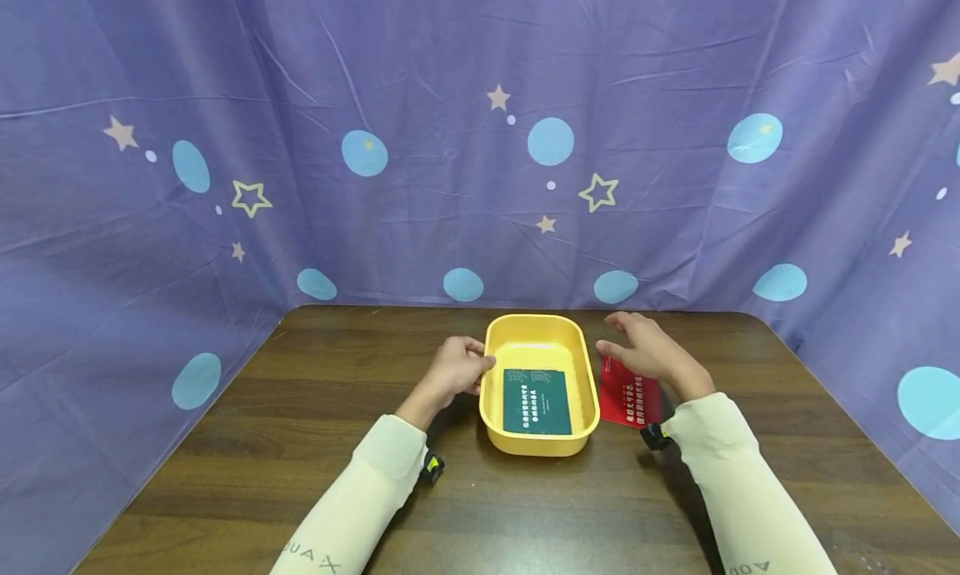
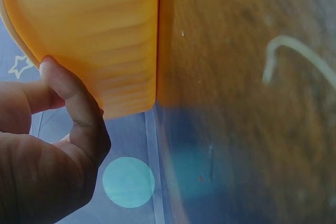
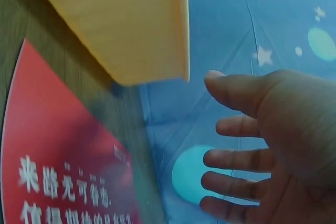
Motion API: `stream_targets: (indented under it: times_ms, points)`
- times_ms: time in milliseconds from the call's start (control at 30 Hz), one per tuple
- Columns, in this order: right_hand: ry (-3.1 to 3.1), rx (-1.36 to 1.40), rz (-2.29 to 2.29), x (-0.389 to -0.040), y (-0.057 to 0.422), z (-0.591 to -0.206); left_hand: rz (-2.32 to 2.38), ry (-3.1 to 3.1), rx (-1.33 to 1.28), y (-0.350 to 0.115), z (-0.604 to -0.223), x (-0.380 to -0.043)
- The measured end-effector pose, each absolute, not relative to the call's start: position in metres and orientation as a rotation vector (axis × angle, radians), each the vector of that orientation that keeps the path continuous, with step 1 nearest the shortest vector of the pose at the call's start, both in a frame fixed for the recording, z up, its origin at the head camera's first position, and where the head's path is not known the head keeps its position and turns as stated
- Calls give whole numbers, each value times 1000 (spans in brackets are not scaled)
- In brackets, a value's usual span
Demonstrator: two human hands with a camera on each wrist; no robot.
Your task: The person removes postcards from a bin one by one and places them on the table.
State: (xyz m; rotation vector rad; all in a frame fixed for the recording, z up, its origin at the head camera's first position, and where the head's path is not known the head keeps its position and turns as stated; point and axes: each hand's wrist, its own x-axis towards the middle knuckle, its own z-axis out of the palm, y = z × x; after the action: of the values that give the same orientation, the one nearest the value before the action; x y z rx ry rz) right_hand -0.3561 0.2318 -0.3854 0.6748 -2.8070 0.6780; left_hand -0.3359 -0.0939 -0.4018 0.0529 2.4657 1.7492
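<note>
A yellow plastic tray (image 1: pixel 538 447) with rounded corners stands on the table, and a dark green card (image 1: pixel 536 402) with white writing lies inside it. My left hand (image 1: pixel 455 367) pinches the tray's left rim, its thumb at the edge and bent fingers against the outer wall (image 2: pixel 113 40). Right of the tray, a red card (image 1: pixel 630 396) with white writing lies flat, partly covered by the right hand and wrist. Over its far part hovers my right hand (image 1: pixel 648 347), fingers spread and holding nothing. In the right wrist view, the hand (image 3: pixel 283 135) is apart from the tray.
The brown wooden table (image 1: pixel 480 517) extends around the tray. A purple curtain (image 1: pixel 450 208) with stars and blue dots hangs along the table's back and sides. A black wrist strap (image 1: pixel 657 436) shows under the right cuff and another (image 1: pixel 432 467) under the left.
</note>
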Motion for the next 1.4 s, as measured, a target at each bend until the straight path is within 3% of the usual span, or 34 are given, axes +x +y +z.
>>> stream_targets:
  times_ms: [667,1400]
  points:
    - [-2688,906,586,-337,156,-392,1761,2452,58,-94,-406,-336]
    - [-2991,964,129,-325,132,-401,1767,2452,72,-95,-404,-337]
